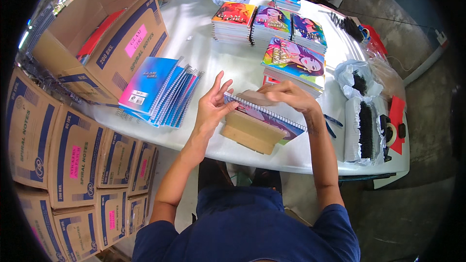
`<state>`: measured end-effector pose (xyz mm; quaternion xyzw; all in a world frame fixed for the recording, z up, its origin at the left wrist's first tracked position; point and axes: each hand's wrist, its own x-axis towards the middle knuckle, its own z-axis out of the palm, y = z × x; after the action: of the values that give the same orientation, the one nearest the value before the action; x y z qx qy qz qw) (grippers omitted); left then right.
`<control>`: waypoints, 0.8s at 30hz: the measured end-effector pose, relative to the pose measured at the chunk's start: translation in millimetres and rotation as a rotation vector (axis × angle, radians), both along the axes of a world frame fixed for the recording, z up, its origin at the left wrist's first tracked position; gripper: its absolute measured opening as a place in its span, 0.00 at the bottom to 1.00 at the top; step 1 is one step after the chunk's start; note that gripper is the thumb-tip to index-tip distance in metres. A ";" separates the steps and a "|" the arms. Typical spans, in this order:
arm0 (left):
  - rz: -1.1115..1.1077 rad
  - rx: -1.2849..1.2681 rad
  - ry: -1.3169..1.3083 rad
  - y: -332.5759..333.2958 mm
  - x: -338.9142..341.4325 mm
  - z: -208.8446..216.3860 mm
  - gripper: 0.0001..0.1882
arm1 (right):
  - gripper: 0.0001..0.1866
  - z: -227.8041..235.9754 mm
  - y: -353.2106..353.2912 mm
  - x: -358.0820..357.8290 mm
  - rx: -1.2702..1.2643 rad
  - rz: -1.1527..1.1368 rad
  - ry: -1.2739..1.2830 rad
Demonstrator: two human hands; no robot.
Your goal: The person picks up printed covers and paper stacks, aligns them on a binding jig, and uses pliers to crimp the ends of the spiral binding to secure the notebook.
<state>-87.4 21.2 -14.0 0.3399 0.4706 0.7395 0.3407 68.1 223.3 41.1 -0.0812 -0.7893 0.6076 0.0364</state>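
A spiral notebook (272,120) stands tilted on its edge at the table's front, its coil (259,109) along the top, against a folded brown cardboard piece (252,133). At the coil's left end my left hand (213,104) holds the notebook with the thumb pressed on it; the other fingers are spread upward. My right hand (293,96) is closed above the coil, fingertips pinched together. What lies in that pinch is hidden; a greyish blurred shape (257,98) shows beside it. Right of the notebook, a dark blue slender tool (332,122) lies on the table.
Blue notebooks (155,90) are piled at left, by an open carton (116,43). Colourful notebook stacks (293,60) stand beyond my hands. At right are black coils in white wrapping (358,131) and a tape roll (390,133). Closed cartons (77,155) are stacked at lower left.
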 end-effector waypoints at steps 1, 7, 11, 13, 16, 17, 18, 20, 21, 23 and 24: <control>-0.012 0.003 -0.010 0.0 0.3 0.7 0.50 | 0.28 2.4 2.4 -4.1 0.265 0.022 -0.109; -0.026 -0.020 -0.050 -2.4 -0.8 4.7 0.52 | 0.25 -0.7 -5.1 -11.8 0.117 0.034 0.098; -0.098 -0.044 0.129 -0.4 -14.0 -7.5 0.42 | 0.24 -1.9 -2.5 -3.6 0.289 -0.104 -0.134; -0.211 -0.086 0.314 8.8 -25.0 -8.9 0.38 | 0.23 -11.5 -1.0 6.8 0.364 -0.122 -0.070; -0.338 -0.091 0.197 19.1 -20.1 12.4 0.33 | 0.19 -68.6 12.5 20.0 0.640 -0.150 0.165; -0.352 -0.068 0.142 21.8 -19.2 21.7 0.33 | 0.20 -70.0 7.2 24.8 0.663 -0.062 0.154; -0.215 0.009 0.288 23.2 -22.8 35.5 0.34 | 0.23 -87.7 5.6 36.5 0.748 -0.148 0.276; 0.005 -0.047 0.368 15.4 -34.5 78.4 0.33 | 0.31 -110.0 -0.1 63.7 0.972 -0.377 0.098; 0.047 0.095 0.298 6.2 -32.4 103.2 0.30 | 0.32 -106.9 1.8 80.1 1.028 -0.460 0.007; 0.085 0.187 0.343 -19.5 -27.7 129.6 0.27 | 0.35 -98.5 12.6 118.4 1.117 -0.610 -0.149; 0.053 0.156 0.445 -30.8 -25.7 131.1 0.26 | 0.33 -101.6 13.3 138.0 1.159 -0.694 -0.269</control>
<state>-113.1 -9.6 117.1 0.5075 0.4845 0.6890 0.1817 206.1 236.6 -60.4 -0.3714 -0.9128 0.0251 0.1682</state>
